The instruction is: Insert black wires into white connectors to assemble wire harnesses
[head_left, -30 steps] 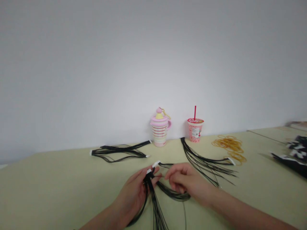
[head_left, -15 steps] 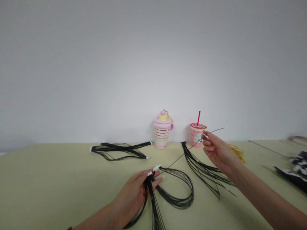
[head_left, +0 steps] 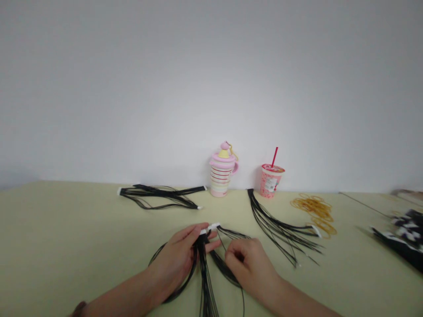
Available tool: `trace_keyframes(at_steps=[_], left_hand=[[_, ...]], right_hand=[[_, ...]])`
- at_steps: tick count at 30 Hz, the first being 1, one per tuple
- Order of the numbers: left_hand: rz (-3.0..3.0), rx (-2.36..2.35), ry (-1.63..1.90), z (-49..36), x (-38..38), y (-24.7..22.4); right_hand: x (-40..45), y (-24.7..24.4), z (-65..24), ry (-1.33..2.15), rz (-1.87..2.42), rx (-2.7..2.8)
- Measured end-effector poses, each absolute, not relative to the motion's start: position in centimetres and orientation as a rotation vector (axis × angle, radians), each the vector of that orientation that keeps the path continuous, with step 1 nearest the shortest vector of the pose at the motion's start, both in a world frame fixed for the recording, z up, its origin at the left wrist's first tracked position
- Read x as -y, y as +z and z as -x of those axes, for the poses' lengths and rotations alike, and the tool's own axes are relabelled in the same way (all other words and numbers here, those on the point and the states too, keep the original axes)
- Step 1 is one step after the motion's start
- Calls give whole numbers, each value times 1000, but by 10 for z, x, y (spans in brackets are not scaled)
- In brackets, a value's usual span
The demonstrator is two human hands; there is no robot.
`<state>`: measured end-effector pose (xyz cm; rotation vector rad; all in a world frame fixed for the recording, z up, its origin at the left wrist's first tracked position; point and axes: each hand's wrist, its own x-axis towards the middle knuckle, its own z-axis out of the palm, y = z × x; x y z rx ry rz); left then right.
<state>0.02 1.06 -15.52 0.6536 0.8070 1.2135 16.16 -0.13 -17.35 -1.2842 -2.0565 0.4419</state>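
My left hand is closed around the white connectors of a black wire bundle, whose strands hang toward the near edge. Another white connector sticks out beyond its fingertips, with black wires looping right. Just right of that, my right hand has its thumb and forefinger pinched together on a thin black wire. The wire's lower end seems to trail below the right hand. Part of the looped wires is hidden behind that hand.
Black wire harnesses lie at the back left and right of centre. A pink striped mug and a pink cup with straw stand by the wall. Yellow rubber bands and a black-and-white item lie right.
My right hand has come down and left from beside the pink cup to the wire loop near my left hand. The rubber bands are now uncovered. My left hand still holds the connectors.
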Motion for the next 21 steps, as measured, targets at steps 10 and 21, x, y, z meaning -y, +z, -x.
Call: trace_keyframes(at_steps=[10, 21], left_hand=[[-720, -788, 1186, 3, -13, -163], [-712, -784, 1184, 2, -11, -158]], right_hand=[[-1, -173, -162, 347, 1322, 2105], [0, -168, -161, 307, 1352, 2137]])
